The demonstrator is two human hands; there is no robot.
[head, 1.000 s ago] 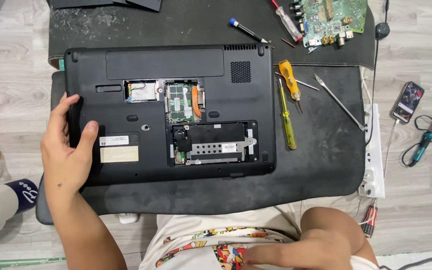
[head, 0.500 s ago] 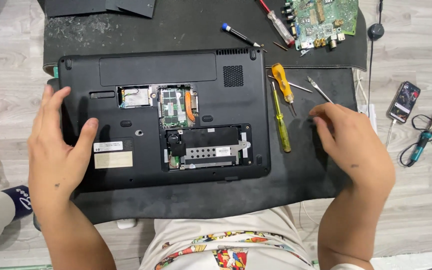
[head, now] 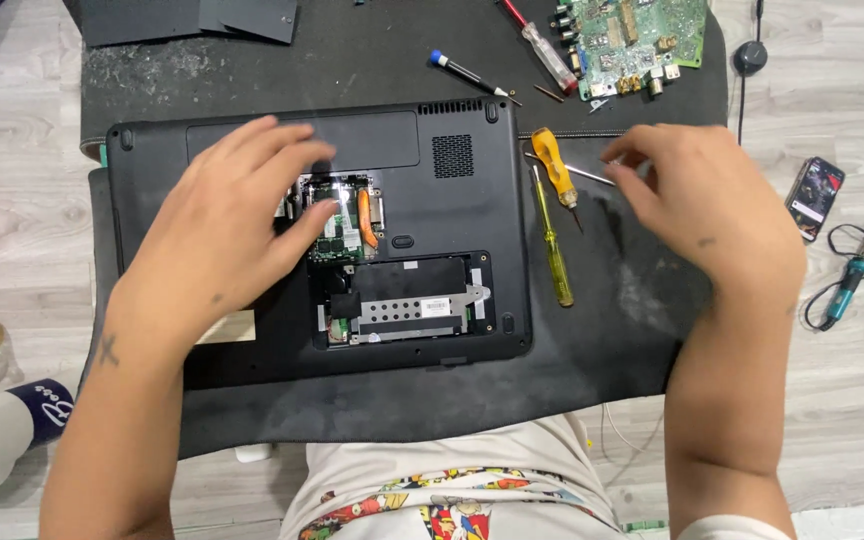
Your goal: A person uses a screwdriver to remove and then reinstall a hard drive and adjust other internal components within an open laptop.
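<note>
The left hand (head: pixel 232 225) has moved from the laptop's (head: pixel 452 290) left edge onto its open bay, fingers spread flat over it. The right hand (head: pixel 707 215) has shifted up the mat (head: pixel 612 330), fingertips pinched near thin metal tweezers (head: pixel 577 172), beside the orange-handled screwdriver (head: pixel 553 165).

head view: worn on the person's head | aimed steeply down over the black mat (head: pixel 612 330) on the floor | held near, at arm's length | no second view was supplied
</note>
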